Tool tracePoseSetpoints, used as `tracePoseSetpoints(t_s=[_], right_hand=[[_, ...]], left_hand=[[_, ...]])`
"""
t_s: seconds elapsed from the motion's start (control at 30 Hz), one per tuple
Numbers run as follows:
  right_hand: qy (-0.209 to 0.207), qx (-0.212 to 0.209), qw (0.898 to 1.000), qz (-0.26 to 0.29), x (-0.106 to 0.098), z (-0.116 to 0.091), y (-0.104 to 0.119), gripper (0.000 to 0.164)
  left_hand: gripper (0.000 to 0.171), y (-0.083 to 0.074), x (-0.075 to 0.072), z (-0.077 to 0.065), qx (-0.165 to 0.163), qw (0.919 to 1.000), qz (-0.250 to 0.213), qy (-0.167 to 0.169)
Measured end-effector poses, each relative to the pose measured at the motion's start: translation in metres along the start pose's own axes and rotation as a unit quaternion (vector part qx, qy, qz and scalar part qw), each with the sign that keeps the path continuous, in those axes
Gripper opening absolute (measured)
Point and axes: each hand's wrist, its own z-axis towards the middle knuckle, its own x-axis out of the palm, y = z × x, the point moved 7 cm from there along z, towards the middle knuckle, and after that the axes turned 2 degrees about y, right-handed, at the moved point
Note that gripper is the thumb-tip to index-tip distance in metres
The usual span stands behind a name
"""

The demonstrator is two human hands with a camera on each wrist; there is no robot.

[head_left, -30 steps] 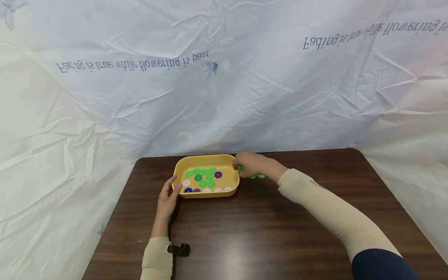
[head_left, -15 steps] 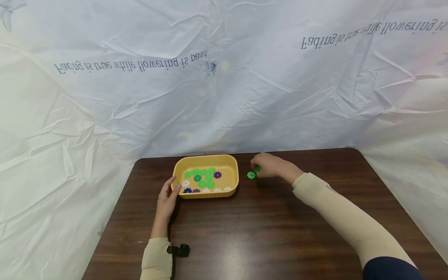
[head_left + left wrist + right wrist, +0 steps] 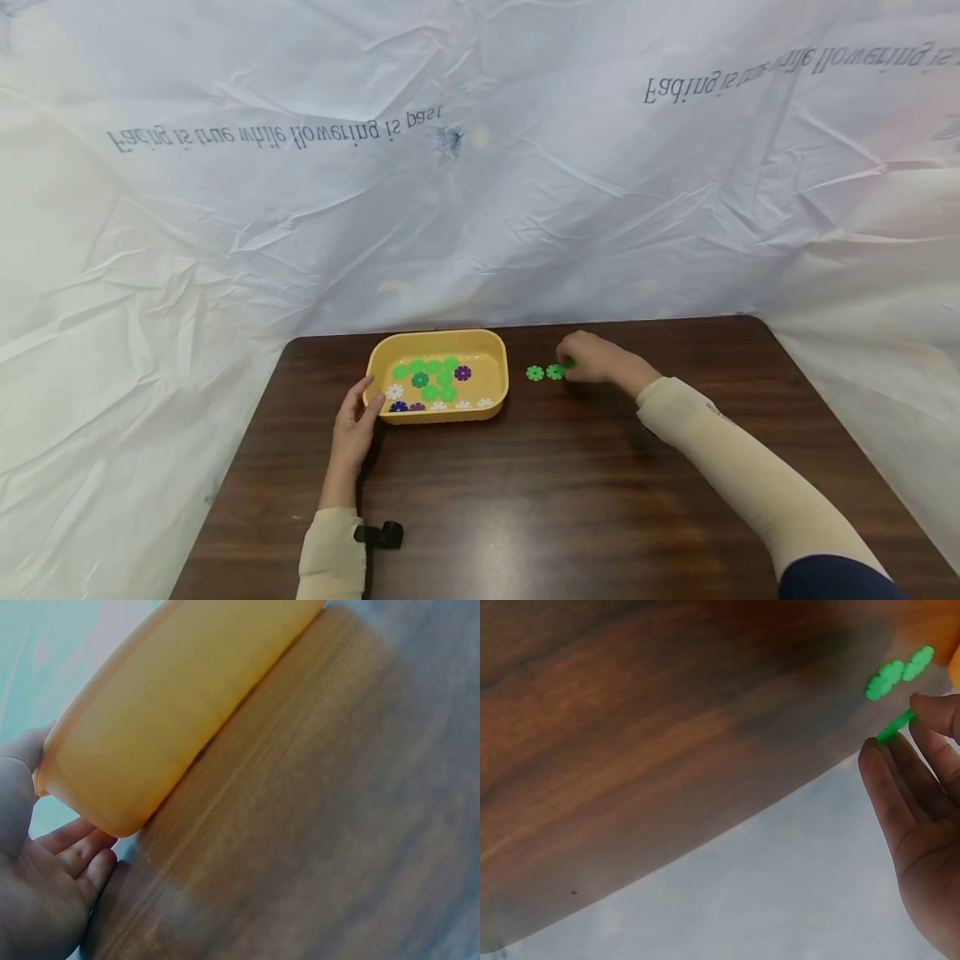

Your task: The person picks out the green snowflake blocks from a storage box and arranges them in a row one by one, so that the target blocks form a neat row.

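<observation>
My left hand (image 3: 354, 425) holds the left end of a yellow plastic basin (image 3: 431, 418), thumb at the rim and fingers along the outer wall. In the left wrist view, the basin's side (image 3: 150, 720) rises beside the spread fingers. Right of the basin, my right hand (image 3: 596, 358) pinches a green snowflake disc (image 3: 895, 726) between thumb and fingertips, edge-on in the right wrist view. Two more green snowflake discs lie on the table by those fingertips, a left one (image 3: 534, 373) and a right one (image 3: 555, 372).
Inside the basin lie several light green discs (image 3: 433, 367), a dark green disc (image 3: 420, 380), white discs (image 3: 394, 391), purple discs (image 3: 462, 373) and a blue one (image 3: 398, 407). The brown wooden table (image 3: 480, 500) ends at a pale printed curtain (image 3: 480, 208) behind the basin.
From the basin's right rim, my right hand has moved right with a green disc, past the two discs on the table, which now show fully. The left hand keeps its hold on the basin.
</observation>
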Motion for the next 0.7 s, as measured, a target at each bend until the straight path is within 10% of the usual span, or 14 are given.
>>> tracePoseSetpoints(t_s=[0.13,0.7], right_hand=[[0.004,0.004,1.000,-0.003,0.007,0.000,-0.002,0.003],[-0.025,0.019,1.000,0.001,0.020,-0.004,-0.028,0.008]], left_hand=[[0.054,0.022,-0.004,0.007,0.005,0.9999,0.006,-0.008],[0.053,0.011,0.000,0.006,-0.001,1.0000,-0.002,0.002]])
